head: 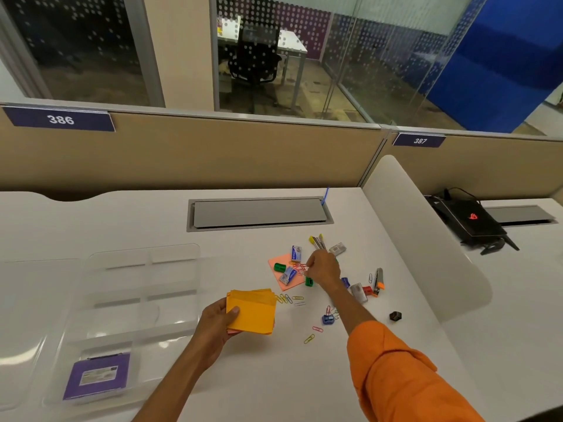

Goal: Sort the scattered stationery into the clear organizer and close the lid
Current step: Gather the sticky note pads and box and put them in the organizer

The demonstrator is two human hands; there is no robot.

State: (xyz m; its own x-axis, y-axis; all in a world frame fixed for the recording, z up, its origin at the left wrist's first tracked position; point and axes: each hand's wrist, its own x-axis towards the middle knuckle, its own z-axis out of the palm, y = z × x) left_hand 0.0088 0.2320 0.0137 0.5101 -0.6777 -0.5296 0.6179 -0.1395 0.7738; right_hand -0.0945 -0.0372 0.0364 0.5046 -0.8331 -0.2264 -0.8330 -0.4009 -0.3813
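Note:
My left hand (217, 322) grips a stack of orange sticky notes (253, 312) just above the white desk. My right hand (323, 271) reaches over the scattered pile and pinches at red paper clips (300, 268) lying on a pink sticky note (285, 268). Around it lie blue staple boxes (296, 253), green sharpeners (279, 267), pens with yellow caps (316, 242), an orange highlighter (379, 281) and loose coloured paper clips (288, 299). The clear organizer (137, 300) sits open at the left, with a purple packet (97, 376) in its near compartment.
The organizer's clear lid (27, 315) lies flat to its left. A grey cable hatch (259, 213) is set into the desk behind the pile. A black sharpener (395, 315) sits at the right near a white divider (426, 239). A black laptop (470, 217) rests on the neighbouring desk.

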